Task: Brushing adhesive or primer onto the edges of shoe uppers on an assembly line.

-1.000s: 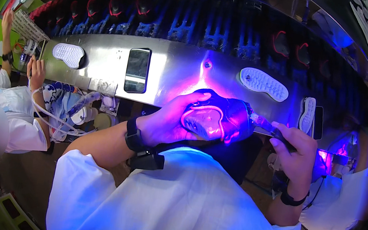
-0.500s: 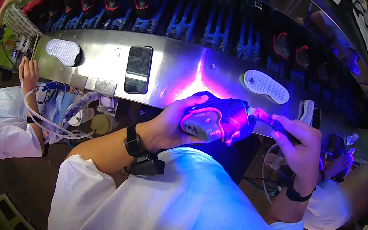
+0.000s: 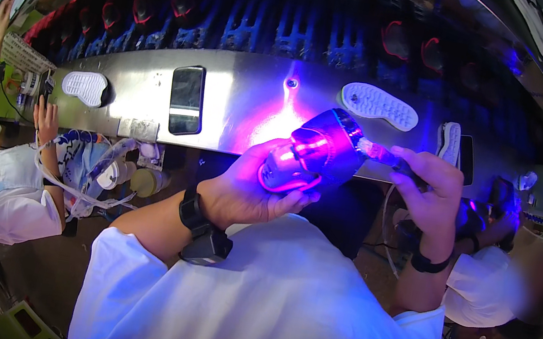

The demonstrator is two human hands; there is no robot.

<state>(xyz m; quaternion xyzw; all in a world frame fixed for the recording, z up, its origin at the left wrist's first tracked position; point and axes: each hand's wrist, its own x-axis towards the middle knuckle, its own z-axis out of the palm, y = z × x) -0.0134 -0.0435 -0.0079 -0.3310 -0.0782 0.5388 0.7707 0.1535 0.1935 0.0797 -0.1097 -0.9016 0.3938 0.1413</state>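
Observation:
My left hand [image 3: 236, 185] is wrapped round a dark shoe upper [image 3: 335, 137] with a red-lit rim at its opening, which faces down to the left. Pink and blue light falls across the upper. In my right hand [image 3: 435, 187] a brush [image 3: 377, 153] is pinched between thumb and fingers. Its pale bristles meet the right side of the upper, or come very close. A white shoe sole [image 3: 378, 106] lies tread up on the metal table beyond my hands.
Along the steel table [image 3: 144, 67] lie a smartphone [image 3: 187, 100], another white sole [image 3: 85, 86] and a sole on edge [image 3: 449, 141]. Behind runs a dark conveyor with blue racks [image 3: 296, 32] and several red-rimmed shoe uppers [image 3: 182, 1]. Co-workers sit at both sides, with hoses at the left.
My left hand has turned the shoe upper, so its far end now points more upward and away. My right hand has moved slightly left with the brush. The whole view has shifted.

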